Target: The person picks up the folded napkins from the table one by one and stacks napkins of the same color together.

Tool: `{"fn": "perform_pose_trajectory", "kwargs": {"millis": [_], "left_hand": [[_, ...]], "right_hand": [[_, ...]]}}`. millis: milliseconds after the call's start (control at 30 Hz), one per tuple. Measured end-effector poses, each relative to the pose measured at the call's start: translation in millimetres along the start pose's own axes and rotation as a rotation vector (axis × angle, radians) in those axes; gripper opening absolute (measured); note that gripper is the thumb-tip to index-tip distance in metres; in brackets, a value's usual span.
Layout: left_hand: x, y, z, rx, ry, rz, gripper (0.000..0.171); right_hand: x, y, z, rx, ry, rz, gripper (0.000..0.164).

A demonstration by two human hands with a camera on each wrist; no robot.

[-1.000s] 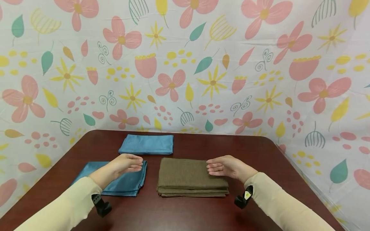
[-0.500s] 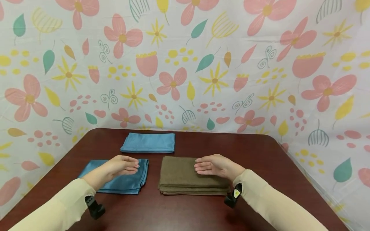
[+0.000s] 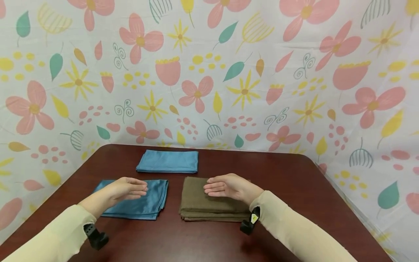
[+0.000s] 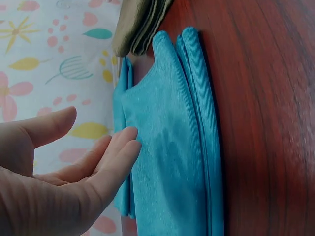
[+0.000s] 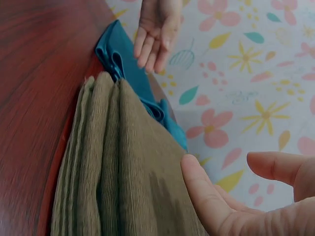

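My left hand [image 3: 126, 190] hovers over a folded blue cloth [image 3: 148, 203] at the front left, its fingers fairly straight and holding nothing. In the left wrist view that hand [image 4: 83, 172] casts a soft shadow on the blue cloth [image 4: 170, 142]. Over a thick folded brown cloth [image 3: 196, 203] is my right hand [image 3: 230, 187], with extended fingers and no object in it. The right wrist view shows the brown cloth's stacked layers [image 5: 106, 157] below the right hand [image 5: 231, 196]. A second folded blue cloth [image 3: 168, 162] lies farther back.
All the cloths lie on a dark red-brown table [image 3: 255, 163] with rounded far corners. A white curtain with a floral print [image 3: 209, 123] hangs right behind the table and along its right side. Black wrist cameras [image 3: 95, 236] hang below both sleeves.
Both hands have moved left. The right hand has passed from the brown cloth's right edge to above its middle, and the left hand sits farther left over the front blue cloth. The cloths stay put.
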State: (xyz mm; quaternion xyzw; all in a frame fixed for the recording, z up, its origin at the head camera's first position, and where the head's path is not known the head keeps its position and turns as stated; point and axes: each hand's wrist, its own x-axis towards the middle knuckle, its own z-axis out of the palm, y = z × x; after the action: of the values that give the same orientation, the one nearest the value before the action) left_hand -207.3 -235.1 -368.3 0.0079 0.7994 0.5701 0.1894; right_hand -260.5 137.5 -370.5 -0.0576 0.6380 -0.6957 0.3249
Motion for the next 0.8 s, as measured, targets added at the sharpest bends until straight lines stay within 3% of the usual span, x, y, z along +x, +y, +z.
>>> {"fn": "perform_pose_trajectory", "kwargs": {"millis": [333,533,800], "left_hand": [[-6.0,-16.2,-22.3,-0.015,0.044,-0.032,0.060],[-6.5,-22.0,-39.1,0.024,0.096,-0.050,0.059],[-8.2,-29.6,-56.6,0.049,0.117,-0.062,0.058]], "right_hand": [[14.6,1.1,26.9,0.004,-0.070,0.007,0.045],[21.5,1.1,38.8,0.012,-0.091,0.009,0.048],[32.8,4.9,53.3,0.055,-0.118,0.017,0.050]]}}
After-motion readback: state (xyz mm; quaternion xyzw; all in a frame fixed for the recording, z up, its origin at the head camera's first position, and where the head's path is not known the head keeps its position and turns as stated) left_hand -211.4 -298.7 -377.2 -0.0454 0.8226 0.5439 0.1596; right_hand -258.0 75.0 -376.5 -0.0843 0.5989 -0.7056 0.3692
